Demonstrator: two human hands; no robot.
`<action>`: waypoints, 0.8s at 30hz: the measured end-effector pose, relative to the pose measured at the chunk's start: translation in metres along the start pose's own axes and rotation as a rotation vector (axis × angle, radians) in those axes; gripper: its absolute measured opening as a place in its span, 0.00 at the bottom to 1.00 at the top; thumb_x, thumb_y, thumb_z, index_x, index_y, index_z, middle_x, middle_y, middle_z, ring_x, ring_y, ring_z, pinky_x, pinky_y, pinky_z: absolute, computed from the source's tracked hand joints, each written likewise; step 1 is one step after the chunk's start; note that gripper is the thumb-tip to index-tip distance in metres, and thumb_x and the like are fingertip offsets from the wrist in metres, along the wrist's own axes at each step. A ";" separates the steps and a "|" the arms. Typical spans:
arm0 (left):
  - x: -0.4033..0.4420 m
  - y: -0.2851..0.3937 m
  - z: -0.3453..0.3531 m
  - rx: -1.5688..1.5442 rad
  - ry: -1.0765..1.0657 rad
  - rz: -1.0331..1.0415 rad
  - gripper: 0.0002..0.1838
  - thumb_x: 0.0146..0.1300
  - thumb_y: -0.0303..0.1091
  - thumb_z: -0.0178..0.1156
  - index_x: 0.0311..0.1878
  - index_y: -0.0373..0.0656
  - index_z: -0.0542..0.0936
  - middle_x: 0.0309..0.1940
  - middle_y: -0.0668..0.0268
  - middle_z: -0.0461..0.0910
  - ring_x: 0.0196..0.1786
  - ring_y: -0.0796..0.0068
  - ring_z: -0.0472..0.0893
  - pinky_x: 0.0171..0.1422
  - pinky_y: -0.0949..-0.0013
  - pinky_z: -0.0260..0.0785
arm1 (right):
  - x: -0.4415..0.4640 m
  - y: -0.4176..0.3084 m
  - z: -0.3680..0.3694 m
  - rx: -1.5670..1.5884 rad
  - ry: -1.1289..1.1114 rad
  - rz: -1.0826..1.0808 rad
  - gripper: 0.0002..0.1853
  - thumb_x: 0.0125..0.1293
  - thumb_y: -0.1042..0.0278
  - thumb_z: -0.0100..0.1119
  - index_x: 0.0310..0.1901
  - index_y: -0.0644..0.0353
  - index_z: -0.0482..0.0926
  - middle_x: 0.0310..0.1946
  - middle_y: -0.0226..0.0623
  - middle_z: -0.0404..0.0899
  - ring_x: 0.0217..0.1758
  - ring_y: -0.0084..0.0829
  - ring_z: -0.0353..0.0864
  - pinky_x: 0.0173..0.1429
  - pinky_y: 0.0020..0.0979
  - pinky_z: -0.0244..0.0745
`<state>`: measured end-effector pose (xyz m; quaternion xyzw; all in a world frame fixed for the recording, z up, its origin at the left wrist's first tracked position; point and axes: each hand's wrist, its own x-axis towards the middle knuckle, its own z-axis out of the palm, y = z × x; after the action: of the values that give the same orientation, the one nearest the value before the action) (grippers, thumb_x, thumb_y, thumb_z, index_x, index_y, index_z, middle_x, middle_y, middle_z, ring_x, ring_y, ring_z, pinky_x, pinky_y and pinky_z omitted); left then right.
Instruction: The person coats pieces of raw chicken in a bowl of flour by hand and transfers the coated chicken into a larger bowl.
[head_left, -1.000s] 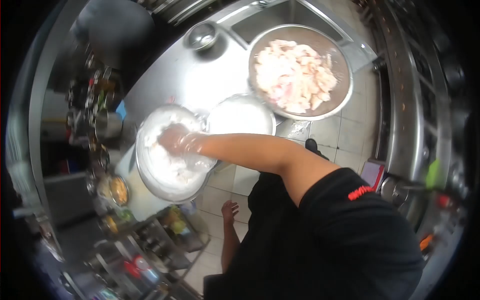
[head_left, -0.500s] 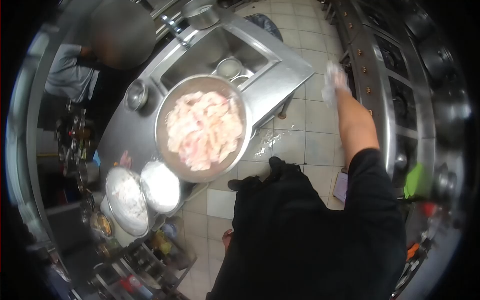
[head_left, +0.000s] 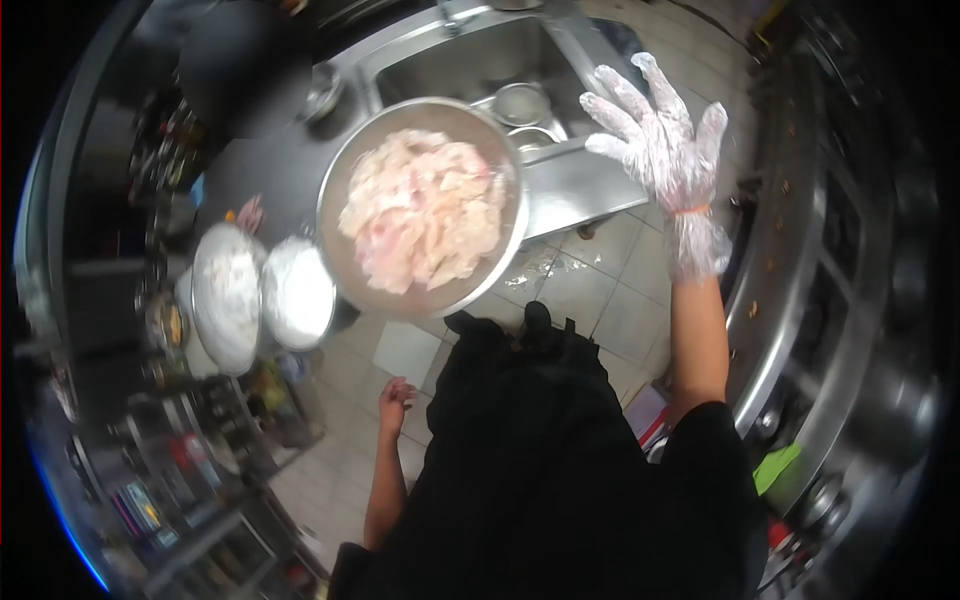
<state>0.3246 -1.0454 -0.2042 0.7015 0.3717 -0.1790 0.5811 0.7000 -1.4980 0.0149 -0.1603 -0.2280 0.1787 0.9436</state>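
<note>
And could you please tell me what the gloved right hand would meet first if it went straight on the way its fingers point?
Probably the dark, blurred object beside the sink: the right hand points roughly that way, though depth is unclear and it might pass above.

Person's right hand (head_left: 675,155) outta the white-stuff bowl (head_left: 228,298) now, up near the sink (head_left: 460,65), fingers (head_left: 664,90) all wide apart

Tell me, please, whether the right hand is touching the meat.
Apart: the head view shows the edge of the bowl and some counter between the right hand and the meat.
</note>
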 end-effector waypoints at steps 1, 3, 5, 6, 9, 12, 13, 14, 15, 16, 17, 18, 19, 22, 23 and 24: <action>-0.004 -0.007 0.004 -0.040 0.041 -0.013 0.15 0.60 0.36 0.50 0.50 0.45 0.70 0.38 0.65 0.77 0.40 0.74 0.76 0.38 0.68 0.67 | 0.010 0.017 0.011 0.011 -0.015 0.031 0.46 0.55 0.38 0.52 0.66 0.60 0.45 0.64 0.61 0.45 0.63 0.62 0.52 0.58 0.59 0.61; -0.016 -0.028 0.011 -0.031 0.024 -0.098 0.15 0.57 0.29 0.48 0.49 0.44 0.71 0.37 0.65 0.77 0.38 0.75 0.77 0.36 0.71 0.67 | 0.026 0.047 0.026 0.012 -0.011 0.131 0.46 0.56 0.39 0.52 0.66 0.60 0.45 0.63 0.61 0.47 0.63 0.61 0.53 0.58 0.58 0.62; -0.021 -0.070 0.011 -0.071 0.078 -0.133 0.16 0.55 0.28 0.47 0.48 0.43 0.71 0.37 0.65 0.78 0.37 0.74 0.77 0.35 0.71 0.67 | 0.043 0.080 0.035 -0.159 0.083 0.291 0.42 0.59 0.41 0.50 0.65 0.61 0.47 0.59 0.61 0.57 0.60 0.55 0.61 0.58 0.50 0.66; -0.028 -0.094 0.012 -0.072 0.080 -0.148 0.17 0.54 0.26 0.46 0.48 0.42 0.71 0.37 0.64 0.78 0.36 0.73 0.77 0.35 0.71 0.67 | 0.047 0.097 0.042 -0.509 0.143 0.371 0.34 0.60 0.49 0.52 0.62 0.62 0.57 0.56 0.53 0.64 0.57 0.45 0.68 0.58 0.40 0.68; -0.053 -0.141 0.017 -0.236 0.110 -0.273 0.18 0.52 0.24 0.44 0.48 0.40 0.71 0.35 0.62 0.78 0.35 0.72 0.77 0.34 0.69 0.67 | 0.059 0.159 0.044 -1.396 -0.024 0.420 0.22 0.57 0.67 0.58 0.53 0.65 0.70 0.49 0.43 0.73 0.54 0.32 0.72 0.57 0.28 0.67; -0.053 -0.217 0.028 -0.207 0.106 -0.323 0.18 0.51 0.25 0.47 0.48 0.38 0.70 0.31 0.60 0.78 0.31 0.71 0.78 0.29 0.68 0.68 | 0.063 0.215 0.033 -2.130 -0.432 0.447 0.30 0.55 0.61 0.58 0.59 0.59 0.64 0.58 0.44 0.64 0.62 0.42 0.62 0.66 0.38 0.55; -0.055 -0.221 0.028 -0.221 0.099 -0.317 0.18 0.51 0.25 0.47 0.48 0.38 0.70 0.31 0.60 0.78 0.31 0.71 0.78 0.29 0.68 0.68 | 0.065 0.230 0.011 -2.143 -0.443 0.446 0.30 0.55 0.61 0.58 0.59 0.59 0.64 0.58 0.44 0.64 0.62 0.42 0.62 0.66 0.38 0.55; -0.055 -0.221 0.027 -0.221 0.068 -0.328 0.18 0.51 0.25 0.49 0.49 0.38 0.70 0.29 0.60 0.78 0.29 0.70 0.78 0.26 0.68 0.69 | 0.067 0.247 -0.021 -2.213 -0.550 0.378 0.32 0.54 0.58 0.58 0.60 0.58 0.62 0.60 0.45 0.61 0.64 0.43 0.58 0.67 0.39 0.51; -0.055 -0.222 0.024 -0.220 0.035 -0.342 0.19 0.52 0.26 0.51 0.50 0.38 0.70 0.27 0.61 0.78 0.26 0.70 0.78 0.24 0.69 0.69 | 0.072 0.258 -0.035 -2.279 -0.658 0.310 0.35 0.53 0.55 0.58 0.62 0.58 0.60 0.61 0.46 0.58 0.66 0.44 0.54 0.69 0.41 0.47; -0.048 -0.237 0.019 -0.235 0.024 -0.339 0.19 0.52 0.26 0.51 0.50 0.38 0.70 0.27 0.61 0.78 0.26 0.70 0.78 0.24 0.69 0.69 | 0.083 0.266 -0.018 -2.292 -0.671 0.315 0.35 0.53 0.55 0.58 0.62 0.58 0.60 0.61 0.46 0.58 0.66 0.44 0.54 0.69 0.41 0.47; -0.040 -0.252 0.014 -0.218 -0.006 -0.095 0.19 0.52 0.27 0.52 0.50 0.38 0.70 0.27 0.61 0.78 0.25 0.71 0.77 0.22 0.69 0.68 | 0.096 0.272 -0.002 -2.348 -0.715 0.309 0.36 0.52 0.53 0.58 0.62 0.58 0.59 0.63 0.45 0.56 0.67 0.43 0.51 0.69 0.41 0.45; -0.040 -0.228 0.009 -0.204 0.038 -0.144 0.18 0.53 0.27 0.53 0.49 0.38 0.71 0.27 0.62 0.78 0.25 0.73 0.77 0.22 0.70 0.68 | 0.107 0.280 0.013 -2.403 -0.762 0.304 0.38 0.52 0.51 0.57 0.62 0.58 0.58 0.64 0.45 0.53 0.68 0.43 0.49 0.69 0.41 0.44; -0.042 -0.191 0.003 -0.192 0.081 -0.194 0.16 0.54 0.28 0.53 0.48 0.38 0.71 0.27 0.63 0.78 0.25 0.75 0.77 0.22 0.71 0.68 | 0.113 0.287 0.020 -2.415 -0.783 0.311 0.38 0.52 0.51 0.57 0.62 0.58 0.58 0.64 0.45 0.53 0.68 0.43 0.49 0.69 0.41 0.44; -0.014 -0.176 -0.025 -0.389 0.164 -0.271 0.15 0.56 0.29 0.51 0.47 0.38 0.71 0.28 0.64 0.79 0.27 0.77 0.78 0.24 0.73 0.67 | 0.129 0.308 0.031 -2.441 -0.958 0.492 0.43 0.48 0.49 0.60 0.64 0.58 0.54 0.65 0.47 0.51 0.68 0.44 0.49 0.70 0.40 0.43; -0.006 -0.170 -0.034 -0.402 0.151 -0.279 0.15 0.56 0.29 0.51 0.47 0.38 0.71 0.28 0.64 0.79 0.27 0.77 0.78 0.24 0.73 0.67 | 0.130 0.314 0.018 -2.449 -0.972 0.509 0.43 0.48 0.49 0.60 0.64 0.58 0.54 0.65 0.47 0.51 0.68 0.44 0.49 0.70 0.40 0.43; -0.001 -0.157 -0.044 -0.442 0.164 -0.251 0.15 0.56 0.30 0.50 0.48 0.39 0.71 0.28 0.65 0.79 0.28 0.77 0.78 0.25 0.74 0.67 | 0.126 0.318 -0.008 -2.487 -0.962 0.403 0.42 0.48 0.48 0.59 0.64 0.52 0.56 0.64 0.45 0.54 0.66 0.43 0.52 0.69 0.41 0.44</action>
<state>0.2016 -0.9962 -0.2992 0.5180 0.5317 -0.1067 0.6615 0.7245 -1.1668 -0.0666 -0.8552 -0.5159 0.0275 -0.0413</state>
